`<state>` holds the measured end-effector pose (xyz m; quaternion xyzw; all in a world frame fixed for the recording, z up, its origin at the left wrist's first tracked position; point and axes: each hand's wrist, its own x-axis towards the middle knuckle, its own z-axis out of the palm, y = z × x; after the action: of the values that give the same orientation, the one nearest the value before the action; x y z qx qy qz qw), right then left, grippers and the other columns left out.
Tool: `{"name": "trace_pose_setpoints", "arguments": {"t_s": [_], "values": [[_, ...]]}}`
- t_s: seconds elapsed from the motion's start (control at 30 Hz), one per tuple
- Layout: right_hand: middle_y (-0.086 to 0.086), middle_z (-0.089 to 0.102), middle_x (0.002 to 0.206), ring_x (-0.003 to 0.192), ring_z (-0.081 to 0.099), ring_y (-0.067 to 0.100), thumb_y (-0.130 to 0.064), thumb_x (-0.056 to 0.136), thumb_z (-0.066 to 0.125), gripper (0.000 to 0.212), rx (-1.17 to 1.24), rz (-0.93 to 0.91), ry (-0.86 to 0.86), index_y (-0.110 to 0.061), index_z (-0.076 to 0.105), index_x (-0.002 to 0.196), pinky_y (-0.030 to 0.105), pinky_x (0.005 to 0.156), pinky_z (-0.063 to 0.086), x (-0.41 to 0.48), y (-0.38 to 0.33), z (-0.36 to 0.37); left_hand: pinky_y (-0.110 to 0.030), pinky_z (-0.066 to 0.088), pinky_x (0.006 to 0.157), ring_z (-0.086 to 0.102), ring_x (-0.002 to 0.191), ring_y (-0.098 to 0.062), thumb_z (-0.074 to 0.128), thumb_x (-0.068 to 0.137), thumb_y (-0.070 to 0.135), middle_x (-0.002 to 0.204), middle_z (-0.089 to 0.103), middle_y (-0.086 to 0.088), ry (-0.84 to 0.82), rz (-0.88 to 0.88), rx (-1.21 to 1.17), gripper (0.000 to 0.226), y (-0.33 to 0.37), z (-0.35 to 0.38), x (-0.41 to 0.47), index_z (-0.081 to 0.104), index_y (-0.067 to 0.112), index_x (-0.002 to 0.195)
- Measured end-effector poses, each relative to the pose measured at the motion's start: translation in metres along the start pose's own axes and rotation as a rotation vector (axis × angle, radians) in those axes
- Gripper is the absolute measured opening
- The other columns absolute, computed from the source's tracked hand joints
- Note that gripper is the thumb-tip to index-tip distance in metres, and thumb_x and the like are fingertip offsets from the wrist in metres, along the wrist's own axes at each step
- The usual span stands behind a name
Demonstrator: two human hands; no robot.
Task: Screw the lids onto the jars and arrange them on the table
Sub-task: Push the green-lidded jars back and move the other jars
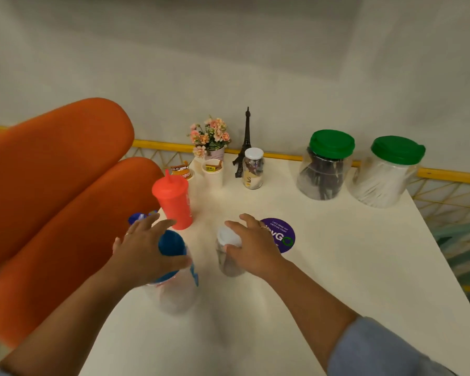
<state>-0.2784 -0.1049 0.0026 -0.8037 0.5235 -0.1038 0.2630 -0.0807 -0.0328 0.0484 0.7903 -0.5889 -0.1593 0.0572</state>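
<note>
Both hands are down on jars near the middle of the frame. My left hand lies spread over the blue lid of a clear jar, fingers fanned, thumb curled round the lid's near edge; that jar stands upright, its long axis rising toward me, lid uppermost. My right hand cups the white lid of a smaller jar with dark contents, fingers half-curled round the rim, thumb against the side. It stands upright too, just right of the blue-lidded one, the two apart. Motion blur keeps me from telling how tightly either hand grips.

Both stand on the white table. A purple round sticker lies partly under my right hand. A red tumbler with a spout lid stands just beyond my left hand. Toward the upper right, two large jars with green lids stand side by side. A small white-capped jar stands at upper centre beside a dark tower model.
</note>
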Motion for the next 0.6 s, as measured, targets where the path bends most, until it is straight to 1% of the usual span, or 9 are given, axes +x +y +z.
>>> {"name": "trace_pose_setpoints", "arguments": {"t_s": [0.07,0.13,0.2,0.3,0.47,0.53,0.6], "values": [[-0.003,0.025,0.153,0.135,0.028,0.025,-0.033,0.091,0.052,0.047,-0.009,0.019,-0.004,-0.027,0.043,0.137,0.035,0.108,0.031,-0.001,-0.005,0.009,-0.054,0.027,0.113,0.012,0.145,-0.028,0.074,0.062,0.059,0.158,0.008,0.003,-0.061,-0.009,-0.085,0.097,-0.010,0.004,-0.008,0.023,0.039,0.142],[-0.003,0.026,0.153,0.133,0.031,0.026,-0.031,0.092,0.050,0.043,-0.036,0.032,0.007,-0.026,0.046,0.135,0.034,0.105,0.034,-0.003,-0.007,0.016,-0.049,0.028,0.114,0.012,0.144,-0.029,0.076,0.063,0.053,0.157,0.005,0.004,-0.098,0.007,-0.099,0.100,-0.016,0.009,-0.015,0.018,0.037,0.144],[-0.003,0.026,0.153,0.132,0.034,0.028,-0.028,0.095,0.047,0.041,-0.081,0.038,0.016,-0.026,0.046,0.135,0.034,0.103,0.037,-0.005,-0.007,0.017,-0.046,0.028,0.112,0.015,0.142,-0.031,0.074,0.069,0.044,0.157,0.005,0.004,-0.088,0.030,-0.046,0.096,-0.018,0.013,-0.018,0.017,0.034,0.145],[-0.003,0.025,0.154,0.130,0.039,0.031,-0.022,0.096,0.045,0.040,-0.128,0.036,0.012,-0.024,0.044,0.136,0.037,0.101,0.040,-0.011,-0.004,0.016,-0.045,0.030,0.110,0.020,0.140,-0.032,0.070,0.073,0.033,0.156,0.009,0.003,-0.057,0.074,-0.041,0.088,-0.015,0.017,-0.018,0.020,0.033,0.145],[-0.002,0.029,0.153,0.129,0.042,0.032,-0.014,0.095,0.044,0.043,-0.186,0.040,0.025,-0.020,0.041,0.138,0.039,0.103,0.041,-0.024,0.003,0.012,-0.042,0.035,0.108,0.028,0.134,-0.030,0.070,0.071,0.031,0.153,0.014,0.003,-0.065,0.136,-0.093,0.086,0.002,0.026,-0.015,0.024,0.032,0.143],[-0.003,0.028,0.153,0.130,0.040,0.031,-0.013,0.094,0.045,0.043,-0.195,0.060,0.042,-0.019,0.042,0.136,0.038,0.104,0.040,-0.032,0.012,0.009,-0.041,0.036,0.108,0.031,0.132,-0.029,0.069,0.071,0.032,0.152,0.016,0.003,-0.059,0.169,-0.096,0.084,0.012,0.030,-0.014,0.025,0.031,0.143],[-0.004,0.026,0.154,0.130,0.040,0.030,-0.014,0.094,0.044,0.042,-0.150,0.115,0.067,-0.020,0.043,0.135,0.035,0.105,0.037,-0.040,0.025,0.005,-0.040,0.035,0.107,0.032,0.131,-0.029,0.069,0.073,0.032,0.152,0.015,0.003,-0.068,0.203,-0.093,0.083,0.025,0.034,-0.012,0.025,0.031,0.144]]}}
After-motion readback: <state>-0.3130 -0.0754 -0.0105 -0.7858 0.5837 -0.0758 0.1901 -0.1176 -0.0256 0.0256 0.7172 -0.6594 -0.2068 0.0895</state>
